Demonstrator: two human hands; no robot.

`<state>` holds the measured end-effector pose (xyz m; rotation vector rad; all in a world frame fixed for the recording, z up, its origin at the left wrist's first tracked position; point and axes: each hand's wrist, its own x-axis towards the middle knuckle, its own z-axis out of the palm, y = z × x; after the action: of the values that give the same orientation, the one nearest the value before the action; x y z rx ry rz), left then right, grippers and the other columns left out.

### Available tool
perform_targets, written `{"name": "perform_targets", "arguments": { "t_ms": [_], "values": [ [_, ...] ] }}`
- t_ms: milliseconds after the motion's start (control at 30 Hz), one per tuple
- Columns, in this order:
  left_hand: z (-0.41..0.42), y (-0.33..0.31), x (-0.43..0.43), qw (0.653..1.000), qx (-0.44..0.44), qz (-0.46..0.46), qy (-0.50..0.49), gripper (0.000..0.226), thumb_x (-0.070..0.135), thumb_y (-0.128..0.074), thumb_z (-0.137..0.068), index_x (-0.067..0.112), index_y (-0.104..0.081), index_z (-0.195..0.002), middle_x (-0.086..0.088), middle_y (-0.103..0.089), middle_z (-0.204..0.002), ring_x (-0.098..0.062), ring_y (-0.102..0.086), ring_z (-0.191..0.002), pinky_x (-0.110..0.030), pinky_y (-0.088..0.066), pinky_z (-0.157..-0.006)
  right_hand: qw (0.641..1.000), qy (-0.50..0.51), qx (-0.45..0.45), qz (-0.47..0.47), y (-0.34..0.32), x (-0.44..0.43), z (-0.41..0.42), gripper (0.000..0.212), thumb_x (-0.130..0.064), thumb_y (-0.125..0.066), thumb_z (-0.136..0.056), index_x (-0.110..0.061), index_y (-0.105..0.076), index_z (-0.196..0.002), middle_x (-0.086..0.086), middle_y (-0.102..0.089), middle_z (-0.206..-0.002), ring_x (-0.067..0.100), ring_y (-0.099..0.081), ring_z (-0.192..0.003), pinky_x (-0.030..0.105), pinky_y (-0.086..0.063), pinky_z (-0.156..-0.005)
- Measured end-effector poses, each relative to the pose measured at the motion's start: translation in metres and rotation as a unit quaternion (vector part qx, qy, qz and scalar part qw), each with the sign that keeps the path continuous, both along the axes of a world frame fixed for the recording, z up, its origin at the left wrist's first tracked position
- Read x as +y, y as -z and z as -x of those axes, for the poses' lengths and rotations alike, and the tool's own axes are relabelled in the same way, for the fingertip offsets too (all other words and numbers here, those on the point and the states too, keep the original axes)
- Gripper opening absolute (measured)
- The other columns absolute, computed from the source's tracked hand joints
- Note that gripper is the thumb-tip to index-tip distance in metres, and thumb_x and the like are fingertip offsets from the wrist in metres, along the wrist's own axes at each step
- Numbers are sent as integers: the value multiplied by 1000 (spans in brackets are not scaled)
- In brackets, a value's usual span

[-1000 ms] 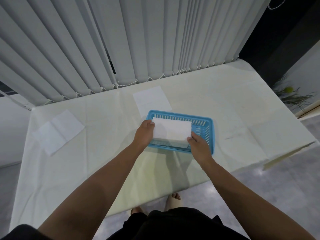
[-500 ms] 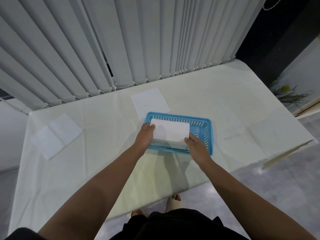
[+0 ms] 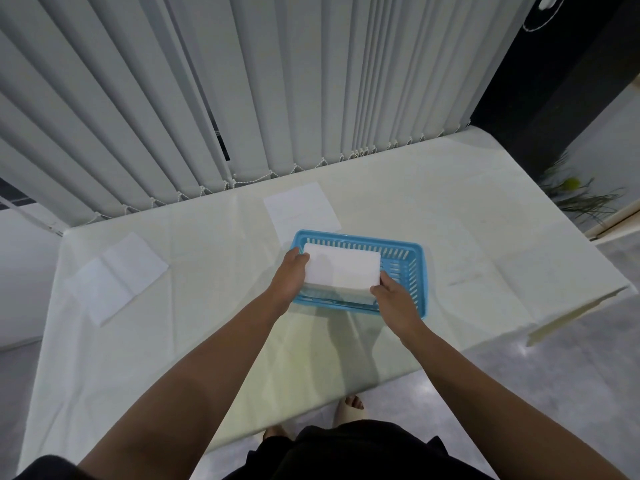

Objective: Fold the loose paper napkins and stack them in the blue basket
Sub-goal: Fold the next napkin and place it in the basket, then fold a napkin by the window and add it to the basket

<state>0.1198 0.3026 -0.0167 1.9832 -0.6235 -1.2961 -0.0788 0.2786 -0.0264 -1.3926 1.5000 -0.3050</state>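
Note:
A folded white napkin lies flat over the left part of the blue basket, held at both short ends. My left hand grips its left edge and my right hand pinches its near right corner. Under it, inside the basket, more white paper shows at the near side. One loose unfolded napkin lies flat just behind the basket. A partly folded napkin rests at the table's far left.
The table is covered with a pale cloth and backs onto vertical blinds. Its right edge drops to a grey floor. My feet show under the near edge.
Both hands have kept their grip on the folded napkin, which sits slightly lower over the basket. The view has tipped a little; nothing else on the table moved.

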Motion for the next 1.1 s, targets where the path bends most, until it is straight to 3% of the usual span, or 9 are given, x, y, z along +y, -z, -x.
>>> {"name": "perform_targets", "arguments": {
  "t_ms": [33,100,167,300,433,600,733,867,1100],
  "values": [
    [-2,0,0,1000,-4,4,2,47,38,-30,-98,24,-35,-142,6,-44,-138,-21,-43,-124,-38,-34,-102,1000,-2,9,1,1,0,0,25,-26,-39,-91,-20,-52,-112,-4,-57,-108,22,-56,-93,33,-39,-75],
    [-9,7,-2,1000,-11,20,-11,48,39,-33,-91,18,-45,-132,-8,-55,-130,-25,-54,-110,-40,-43,-93,999,-1,28,20,-3,-1,0,46,-25,-41,-94,-21,-43,-139,-5,-51,-120,22,-55,-108,32,-41,-85],
    [-20,15,-4,998,-5,29,-50,52,42,-38,-84,13,-48,-126,-15,-58,-125,-29,-61,-107,-45,-48,-96,996,-10,45,80,-6,-1,-3,53,-20,-45,-95,-15,-35,-146,5,-51,-138,27,-54,-118,37,-42,-97],
    [-32,-3,1,990,4,82,-113,22,31,-43,-94,23,-51,-113,2,-61,-114,-17,-62,-101,-39,-48,-99,968,-94,115,201,-17,0,-15,55,-19,-48,-93,-13,-35,-146,6,-35,-153,27,-31,-139,37,-24,-114],
    [-55,-9,17,983,-10,107,-148,26,25,-40,-98,17,-52,-119,-1,-59,-114,-19,-60,-99,-36,-47,-92,944,-165,144,248,-30,2,-42,53,-23,-48,-94,-17,-36,-146,3,-29,-156,26,-27,-141,37,-22,-113],
    [-107,-3,55,981,-63,84,-162,19,28,-45,-94,18,-57,-105,-7,-65,-110,-22,-61,-94,-38,-48,-86,928,-235,138,256,-38,14,-96,51,-25,-47,-95,-21,-37,-146,0,-24,-158,24,-22,-144,35,-18,-115],
    [-167,5,99,979,-84,34,-181,24,25,-47,-91,14,-61,-108,-7,-65,-113,-28,-61,-105,-36,-48,-86,915,-278,127,263,-38,34,-161,48,-26,-49,-94,-24,-43,-141,-3,-30,-155,21,-28,-140,33,-22,-113],
    [-231,14,147,973,-114,0,-200,24,21,-50,-92,14,-60,-113,-6,-64,-112,-21,-57,-93,-27,-42,-77,889,-339,127,280,-29,68,-235,42,-29,-50,-93,-25,-51,-135,-5,-41,-149,20,-35,-134,29,-26,-108],
    [-323,29,212,968,-211,-13,-134,28,16,-54,-92,11,-61,-118,-3,-62,-123,-22,-57,-113,-31,-45,-93,861,-407,134,273,1,122,-343,35,-34,-52,-91,-26,-59,-124,-10,-55,-132,17,-47,-121,31,-33,-95]
  ]
}}
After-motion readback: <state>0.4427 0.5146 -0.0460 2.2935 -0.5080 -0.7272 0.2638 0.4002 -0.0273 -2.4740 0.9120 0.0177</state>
